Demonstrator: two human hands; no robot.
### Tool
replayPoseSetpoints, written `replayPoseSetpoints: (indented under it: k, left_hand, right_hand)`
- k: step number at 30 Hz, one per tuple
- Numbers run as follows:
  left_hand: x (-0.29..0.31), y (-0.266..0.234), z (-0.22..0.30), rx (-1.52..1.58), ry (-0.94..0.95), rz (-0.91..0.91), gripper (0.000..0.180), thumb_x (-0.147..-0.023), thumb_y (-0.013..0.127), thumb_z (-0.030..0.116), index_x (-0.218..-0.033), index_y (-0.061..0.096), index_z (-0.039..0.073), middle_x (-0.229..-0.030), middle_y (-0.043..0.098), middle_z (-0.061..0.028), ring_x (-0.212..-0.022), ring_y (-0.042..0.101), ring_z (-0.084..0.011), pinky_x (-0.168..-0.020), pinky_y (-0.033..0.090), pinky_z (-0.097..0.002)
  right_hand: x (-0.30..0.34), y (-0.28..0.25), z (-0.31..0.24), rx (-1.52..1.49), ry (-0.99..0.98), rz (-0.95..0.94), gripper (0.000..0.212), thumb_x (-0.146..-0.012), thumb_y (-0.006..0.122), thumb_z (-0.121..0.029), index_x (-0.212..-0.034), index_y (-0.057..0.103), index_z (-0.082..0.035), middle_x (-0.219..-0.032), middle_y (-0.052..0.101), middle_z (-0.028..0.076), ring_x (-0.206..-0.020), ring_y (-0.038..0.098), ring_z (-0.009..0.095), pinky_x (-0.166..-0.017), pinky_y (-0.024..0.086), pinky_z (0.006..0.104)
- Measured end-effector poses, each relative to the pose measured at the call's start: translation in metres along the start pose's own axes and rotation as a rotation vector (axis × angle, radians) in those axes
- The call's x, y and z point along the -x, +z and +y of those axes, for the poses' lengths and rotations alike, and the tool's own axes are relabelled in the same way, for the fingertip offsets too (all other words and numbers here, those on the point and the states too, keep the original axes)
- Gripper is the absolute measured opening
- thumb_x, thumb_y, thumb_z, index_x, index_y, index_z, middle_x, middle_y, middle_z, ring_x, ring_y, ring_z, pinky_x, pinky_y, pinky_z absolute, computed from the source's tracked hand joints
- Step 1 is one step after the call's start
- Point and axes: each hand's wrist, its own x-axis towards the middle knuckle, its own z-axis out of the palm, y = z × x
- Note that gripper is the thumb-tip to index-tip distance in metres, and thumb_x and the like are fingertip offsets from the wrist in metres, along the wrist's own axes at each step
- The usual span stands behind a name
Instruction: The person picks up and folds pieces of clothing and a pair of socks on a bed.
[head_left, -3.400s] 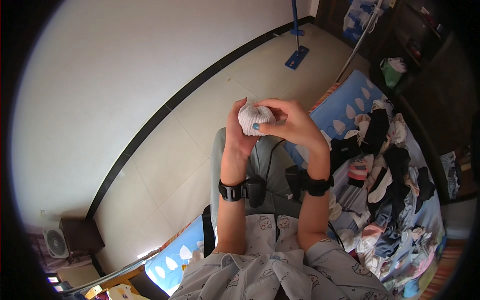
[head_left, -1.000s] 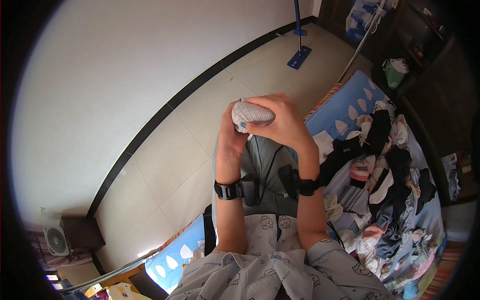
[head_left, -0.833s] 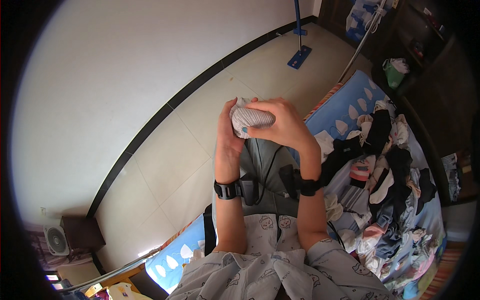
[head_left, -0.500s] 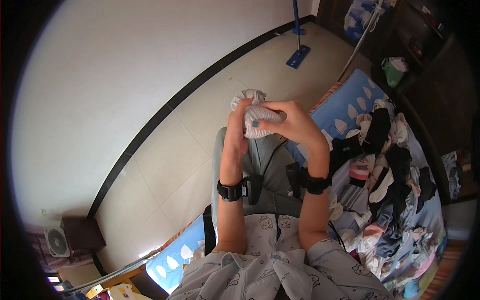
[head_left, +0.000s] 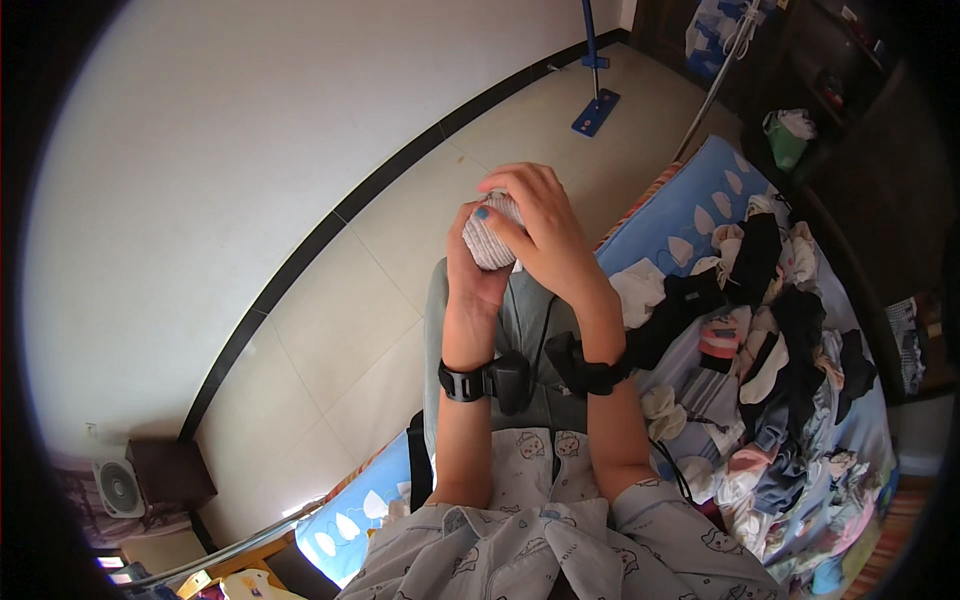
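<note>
A pale grey-pink ribbed sock, rolled into a compact ball, is between my two hands above my lap. My left hand cups it from the left and below. Over its right side and top lies my right hand, thumb pressed on the ribbing and fingers curled round the far side. The far part of the ball is hidden behind the right fingers. To the right, a heap of loose socks in black, white, grey and pink covers the bed.
Under the heap is a blue sheet with white leaf shapes. Beyond the bed's far edge, a blue flat mop stands on the tiled floor. A green bin is at the far right, and a fan at the far left.
The sock's loose upper end is now folded into a rounder ball. My right hand has moved left and farther up, over the ball, and my left hand has turned palm-up beneath it.
</note>
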Motion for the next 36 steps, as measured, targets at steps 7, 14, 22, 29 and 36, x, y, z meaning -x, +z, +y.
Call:
replayPoseSetpoints:
  k: [7, 14, 22, 29, 36]
  left_hand:
    - [0.005, 0.020, -0.010, 0.070, -0.020, 0.027, 0.023, -0.092, 0.043, 0.023, -0.097, 0.057, 0.006, -0.090, 0.063, -0.0049, -0.082, 0.063, -0.0177, -0.072, 0.053, -0.0335]
    - [0.002, 0.006, -0.007, 0.033, -0.060, 0.052, 0.020, -0.089, 0.046, 0.023, -0.089, 0.059, 0.007, -0.083, 0.065, -0.0046, -0.074, 0.064, -0.0189, -0.067, 0.053, -0.0344]
    - [0.002, 0.014, -0.009, 0.017, -0.072, 0.114, 0.020, -0.087, 0.048, 0.023, -0.088, 0.059, 0.007, -0.082, 0.065, -0.0047, -0.073, 0.063, -0.0188, -0.067, 0.053, -0.0341]
    - [-0.004, -0.009, -0.001, 0.152, -0.043, 0.061, 0.023, -0.087, 0.046, 0.024, -0.090, 0.058, 0.005, -0.083, 0.064, -0.0062, -0.078, 0.063, -0.0205, -0.073, 0.051, -0.0357]
    - [0.009, -0.018, 0.025, 0.264, -0.016, 0.002, 0.032, -0.092, 0.042, 0.031, -0.106, 0.056, 0.005, -0.105, 0.060, -0.0117, -0.097, 0.059, -0.0268, -0.086, 0.049, -0.0420]
  right_hand:
    - [-0.001, -0.013, 0.003, -0.201, 0.217, -0.177, 0.035, -0.097, 0.029, -0.024, -0.098, 0.058, -0.003, -0.103, 0.058, 0.016, -0.103, 0.049, 0.032, -0.094, 0.035, 0.0418]
    - [0.006, -0.003, 0.013, -0.161, 0.228, -0.078, 0.041, -0.098, 0.024, -0.025, -0.100, 0.060, -0.004, -0.105, 0.057, 0.014, -0.105, 0.047, 0.032, -0.097, 0.033, 0.0428]
    - [0.013, 0.000, 0.031, -0.048, 0.211, -0.046, 0.032, -0.096, 0.035, -0.024, -0.119, 0.046, -0.004, -0.127, 0.042, 0.019, -0.118, 0.041, 0.037, -0.099, 0.034, 0.0428]
    - [0.003, 0.000, 0.010, -0.178, 0.139, -0.017, 0.029, -0.089, 0.049, -0.015, -0.116, 0.049, -0.004, -0.120, 0.049, 0.016, -0.114, 0.046, 0.033, -0.097, 0.038, 0.0404]
    - [-0.001, -0.002, -0.001, -0.342, -0.014, -0.227, 0.043, -0.076, 0.065, -0.012, -0.116, 0.050, -0.008, -0.119, 0.053, 0.012, -0.111, 0.050, 0.031, -0.090, 0.043, 0.0390]
